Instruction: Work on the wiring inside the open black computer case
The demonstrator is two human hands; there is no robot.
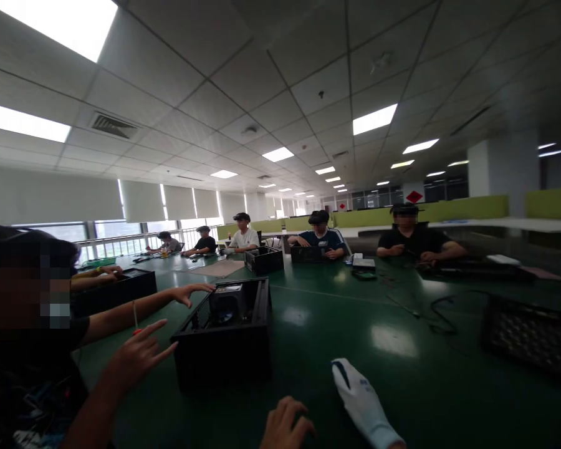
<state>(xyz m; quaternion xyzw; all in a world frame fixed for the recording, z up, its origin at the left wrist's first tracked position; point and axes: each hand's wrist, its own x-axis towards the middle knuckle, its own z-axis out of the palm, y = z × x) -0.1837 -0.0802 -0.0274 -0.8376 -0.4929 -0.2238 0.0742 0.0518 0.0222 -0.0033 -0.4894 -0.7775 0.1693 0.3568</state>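
Observation:
At the bottom centre of the view is my left hand [287, 425], bare and cut off by the frame edge. Its fingers are loosely bent and apart, with nothing between them. My right hand [363, 402] wears a white glove with dark marks and reaches in from the lower right. Its fingers are stretched out over the green table [308, 340] and hold nothing visible. Up and left of both hands stands an open black computer case [224, 355], touched by neither. A boxy metal part [228, 298] shows inside it.
A person at the left has one hand [191, 294] at the case's rim and another [140, 352] beside it. A black keyboard-like object [533, 337] and a cable [442, 312] lie at the right. Further cases and several seated people line the far side.

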